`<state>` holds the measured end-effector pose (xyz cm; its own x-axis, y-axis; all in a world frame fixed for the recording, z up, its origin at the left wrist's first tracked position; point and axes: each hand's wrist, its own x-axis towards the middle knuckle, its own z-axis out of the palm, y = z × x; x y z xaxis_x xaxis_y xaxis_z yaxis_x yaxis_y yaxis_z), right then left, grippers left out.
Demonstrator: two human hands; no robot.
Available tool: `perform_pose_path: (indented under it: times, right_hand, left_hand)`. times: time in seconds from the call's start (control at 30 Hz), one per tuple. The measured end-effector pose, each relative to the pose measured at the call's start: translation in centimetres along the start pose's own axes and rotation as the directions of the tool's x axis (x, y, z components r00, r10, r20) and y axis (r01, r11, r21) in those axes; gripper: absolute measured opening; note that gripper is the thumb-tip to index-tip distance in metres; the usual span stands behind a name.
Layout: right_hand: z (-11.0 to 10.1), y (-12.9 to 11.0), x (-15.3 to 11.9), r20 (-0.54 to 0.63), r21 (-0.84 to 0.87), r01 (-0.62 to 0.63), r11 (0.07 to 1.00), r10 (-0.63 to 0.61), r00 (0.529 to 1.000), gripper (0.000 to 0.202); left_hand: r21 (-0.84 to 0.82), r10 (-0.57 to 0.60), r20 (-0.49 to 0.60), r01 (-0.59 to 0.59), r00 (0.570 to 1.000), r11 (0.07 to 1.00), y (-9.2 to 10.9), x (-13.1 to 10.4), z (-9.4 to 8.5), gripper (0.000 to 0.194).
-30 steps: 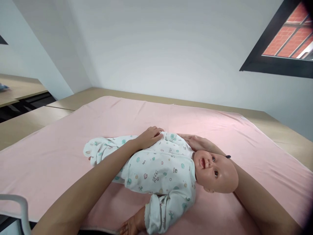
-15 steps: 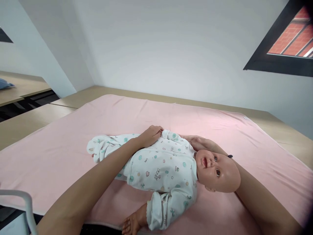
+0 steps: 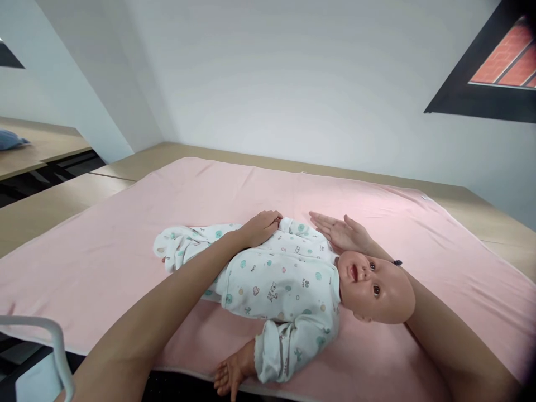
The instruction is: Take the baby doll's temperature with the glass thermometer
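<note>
A baby doll point(image 3: 285, 285) in a white, patterned sleepsuit lies on its back, its head to the right and its feet to the left. My left hand point(image 3: 263, 228) reaches across the doll's body, fingers curled round the end of its far arm at the sleeve cuff; the doll's hand there is hidden. Beside the far shoulder, my right hand point(image 3: 344, 231) is open, palm up, with fingers stretched out and nothing in them. The doll's head rests against my right forearm. Its near arm points toward me, hand bare beyond the rolled sleeve.
A pink cloth point(image 3: 125, 245) covers much of the wooden table point(image 3: 62, 206). Behind it rises a white wall point(image 3: 285, 84) with a dark-framed window at right. A white curved frame point(image 3: 58, 346) stands at lower left. A blue item point(image 3: 12, 139) lies on another table.
My right hand has come out from beside the doll's shoulder, and its fingers now show stretched out, palm up. My left hand stays at the far sleeve. The view has shifted slightly.
</note>
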<state>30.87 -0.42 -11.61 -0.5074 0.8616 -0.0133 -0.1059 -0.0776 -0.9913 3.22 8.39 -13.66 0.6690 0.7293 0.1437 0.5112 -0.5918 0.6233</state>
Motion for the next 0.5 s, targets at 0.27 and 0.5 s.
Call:
perform_pose_path:
  times: [0.27,0.5]
  right_hand:
    - [-0.5,0.0,-0.1,0.161,-0.042,0.013,0.999,-0.006,0.987,0.029]
    - [2.1,3.2,1.1,-0.017,-0.014,-0.019,1.000,0.019,1.000,0.033]
  left_hand:
    - [-0.009,-0.009,-0.003,0.009,1.000,1.000,-0.1,0.0,0.1,0.029]
    - [-0.014,-0.002,-0.011,0.002,1.000,1.000,-0.2,0.1,0.2,0.030]
